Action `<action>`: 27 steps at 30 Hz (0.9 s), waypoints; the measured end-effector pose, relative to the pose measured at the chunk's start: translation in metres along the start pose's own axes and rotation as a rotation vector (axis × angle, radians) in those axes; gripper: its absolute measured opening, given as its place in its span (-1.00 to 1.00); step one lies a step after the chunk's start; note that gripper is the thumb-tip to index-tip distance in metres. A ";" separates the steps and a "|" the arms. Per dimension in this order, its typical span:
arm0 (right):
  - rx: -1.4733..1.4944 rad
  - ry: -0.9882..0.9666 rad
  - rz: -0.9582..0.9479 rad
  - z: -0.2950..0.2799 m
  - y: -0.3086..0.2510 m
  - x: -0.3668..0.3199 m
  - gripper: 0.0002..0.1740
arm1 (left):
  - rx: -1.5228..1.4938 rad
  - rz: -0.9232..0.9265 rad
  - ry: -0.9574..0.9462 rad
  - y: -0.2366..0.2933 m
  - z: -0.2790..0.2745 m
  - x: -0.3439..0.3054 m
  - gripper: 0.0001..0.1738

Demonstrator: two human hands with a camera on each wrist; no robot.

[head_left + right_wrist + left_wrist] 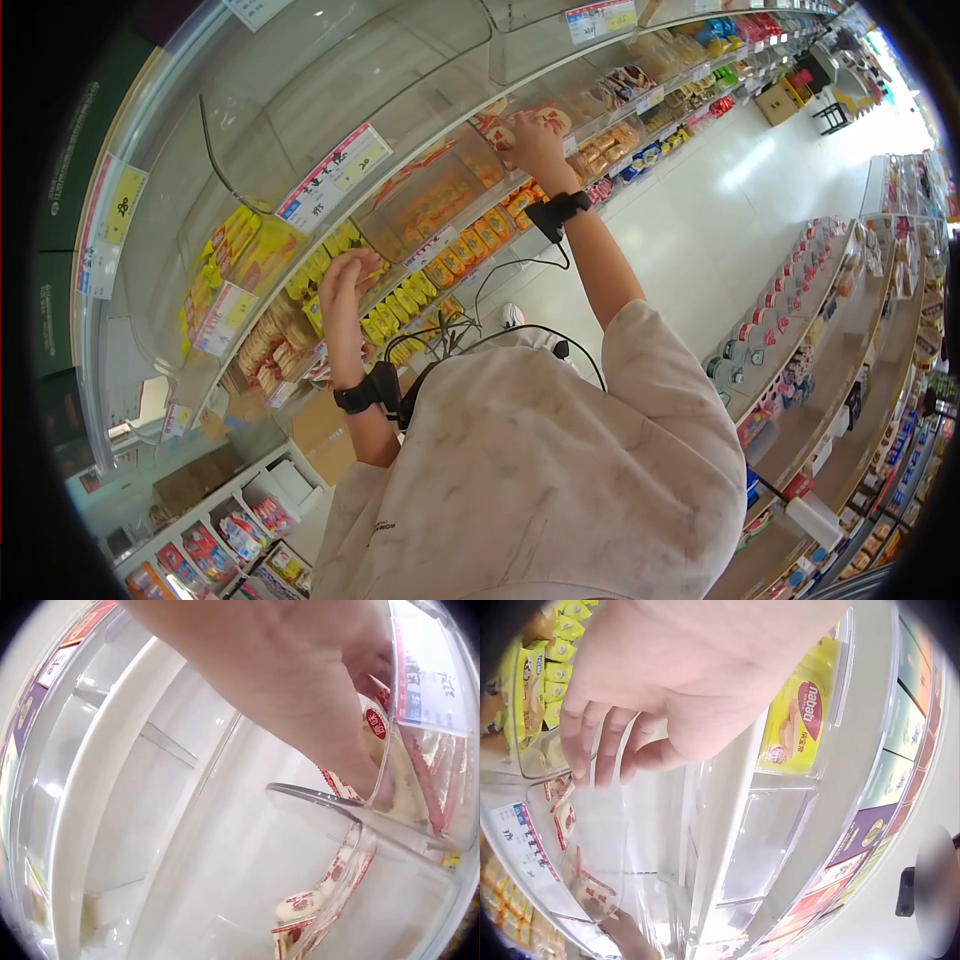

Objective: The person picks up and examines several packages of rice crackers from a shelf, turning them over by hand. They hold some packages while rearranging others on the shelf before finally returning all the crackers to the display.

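My right hand (537, 142) reaches into a clear plastic bin on the shelf and grips a white-and-red snack packet (375, 724). Its thumb lies against the wrapper in the right wrist view, while the other fingers are partly hidden behind the bin wall and price card. More white-and-red packets (319, 896) lie in the neighbouring compartment. Over the bins to the left, my left hand (350, 285) holds nothing, its fingers loosely bent. In the left wrist view those fingers hang just above a bin holding a few red-and-white packets (564, 821).
Clear bin walls and price cards (333, 178) line the shelf front. Orange packs (470, 250) and yellow packets (400, 305) fill lower rows. A yellow Nabati pack (799, 716) stands above the left hand. Another shelf (810, 370) runs across the aisle on the right.
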State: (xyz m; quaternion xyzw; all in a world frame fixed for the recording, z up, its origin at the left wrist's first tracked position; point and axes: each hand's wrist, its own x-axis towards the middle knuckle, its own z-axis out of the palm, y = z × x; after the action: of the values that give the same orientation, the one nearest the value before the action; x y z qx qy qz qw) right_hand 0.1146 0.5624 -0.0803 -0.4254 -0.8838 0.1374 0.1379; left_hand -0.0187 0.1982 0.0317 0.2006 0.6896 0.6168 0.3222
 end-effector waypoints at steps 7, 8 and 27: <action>0.070 -0.038 -0.068 -0.013 0.007 -0.006 -0.37 | 0.009 0.007 0.011 -0.006 0.010 -0.001 -0.71; 0.114 0.019 -0.089 -0.010 0.011 -0.006 -0.40 | 0.002 0.005 0.001 -0.009 0.010 0.001 -0.71; 1.296 -0.264 -0.200 -0.084 -0.103 -0.151 -0.35 | -0.037 0.232 -0.230 0.009 0.060 -0.019 -0.39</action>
State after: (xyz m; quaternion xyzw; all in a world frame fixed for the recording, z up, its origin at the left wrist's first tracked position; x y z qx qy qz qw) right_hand 0.1615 0.3920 0.0153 -0.1524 -0.6673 0.6779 0.2684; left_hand 0.0360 0.2300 0.0420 0.3421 0.6090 0.6354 0.3291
